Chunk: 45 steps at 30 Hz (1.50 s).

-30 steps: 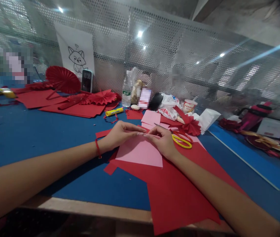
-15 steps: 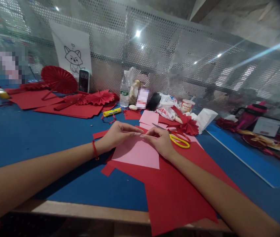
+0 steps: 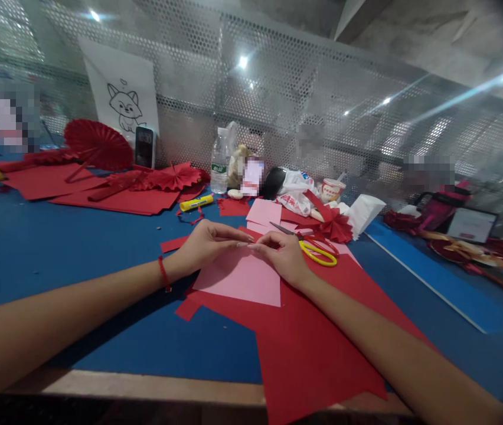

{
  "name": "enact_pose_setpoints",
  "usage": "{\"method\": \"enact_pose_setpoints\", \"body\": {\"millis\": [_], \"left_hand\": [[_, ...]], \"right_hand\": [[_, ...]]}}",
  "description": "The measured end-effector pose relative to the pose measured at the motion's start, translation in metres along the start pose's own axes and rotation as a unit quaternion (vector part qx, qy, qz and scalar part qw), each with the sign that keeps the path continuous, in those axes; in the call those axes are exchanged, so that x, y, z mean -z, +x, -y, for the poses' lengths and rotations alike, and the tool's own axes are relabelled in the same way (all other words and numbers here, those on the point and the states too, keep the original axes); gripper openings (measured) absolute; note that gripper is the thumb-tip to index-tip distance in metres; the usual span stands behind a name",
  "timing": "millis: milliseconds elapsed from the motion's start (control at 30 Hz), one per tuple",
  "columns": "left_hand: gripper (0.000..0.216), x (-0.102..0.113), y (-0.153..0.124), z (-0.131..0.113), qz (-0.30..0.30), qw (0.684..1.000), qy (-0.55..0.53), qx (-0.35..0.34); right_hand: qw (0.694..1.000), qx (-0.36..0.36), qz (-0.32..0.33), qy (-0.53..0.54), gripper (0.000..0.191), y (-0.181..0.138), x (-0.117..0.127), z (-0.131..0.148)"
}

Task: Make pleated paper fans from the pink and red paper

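- Two bare hands meet over a pink sheet (image 3: 242, 283), which lies on top of larger red paper (image 3: 317, 354) at the near side of a blue bench (image 3: 101, 248).
- The left hand (image 3: 205, 248), below a red cord bracelet (image 3: 163, 274), has its thumb and fingers drawn together in a pinch at the far edge of the pink sheet.
- The right hand (image 3: 283, 257) pinches that same edge, its grip closed just beside the left, the fingertips almost touching.
- From both grips the sheet stretches back toward the person; its near edge runs roughly left to right, with a slight tilt. Neither hand is clearly nearer: one covers the far left part, the other the far right.
- Scissors (image 3: 299, 236) lie just beyond and to the right of the right hand, the blade pointing away to the left, the yellow and red handles to the right.
- Smaller pink pieces (image 3: 264, 211) lie beyond the fingers, and a yellow glue stick (image 3: 196, 203) farther left.
- Fingers hide the far edge, so any fold there cannot be made out, nor which side of the sheet is longer. The red paper's full outline is partly covered.
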State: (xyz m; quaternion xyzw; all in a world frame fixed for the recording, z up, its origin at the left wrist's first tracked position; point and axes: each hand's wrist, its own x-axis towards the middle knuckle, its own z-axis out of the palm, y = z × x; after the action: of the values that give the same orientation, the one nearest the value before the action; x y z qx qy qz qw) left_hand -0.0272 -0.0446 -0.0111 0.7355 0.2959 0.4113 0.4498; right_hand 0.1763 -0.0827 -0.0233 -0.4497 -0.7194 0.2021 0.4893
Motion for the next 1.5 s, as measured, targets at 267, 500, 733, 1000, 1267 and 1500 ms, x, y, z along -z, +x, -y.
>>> {"method": "enact_pose_setpoints", "body": {"millis": [267, 500, 733, 1000, 1267, 1500], "left_hand": [[0.02, 0.0, 0.0, 0.001, -0.006, 1.0, 0.008, 0.008], [0.023, 0.001, 0.001, 0.002, -0.01, 1.0, 0.013, 0.017], [0.029, -0.001, -0.001, 0.0, -0.025, 0.997, 0.069, 0.032], [0.028, -0.001, 0.002, -0.003, -0.023, 0.994, 0.059, 0.087], [0.029, 0.006, 0.005, -0.002, -0.007, 0.991, 0.047, 0.126], [0.032, 0.018, 0.012, 0.008, 0.012, 0.992, 0.049, 0.112]], "right_hand": [[0.998, 0.028, 0.041, -0.031, 0.017, 0.001, 0.003, 0.002], [0.997, 0.038, 0.051, -0.043, 0.019, 0.002, 0.003, 0.001], [0.998, 0.023, 0.055, -0.032, 0.021, 0.002, 0.003, 0.0], [0.997, 0.025, 0.052, -0.058, 0.024, 0.004, 0.008, -0.002], [0.987, 0.068, 0.116, -0.083, 0.021, 0.009, 0.019, -0.009], [0.983, 0.053, 0.145, -0.101, 0.022, 0.015, 0.029, -0.019]]}}
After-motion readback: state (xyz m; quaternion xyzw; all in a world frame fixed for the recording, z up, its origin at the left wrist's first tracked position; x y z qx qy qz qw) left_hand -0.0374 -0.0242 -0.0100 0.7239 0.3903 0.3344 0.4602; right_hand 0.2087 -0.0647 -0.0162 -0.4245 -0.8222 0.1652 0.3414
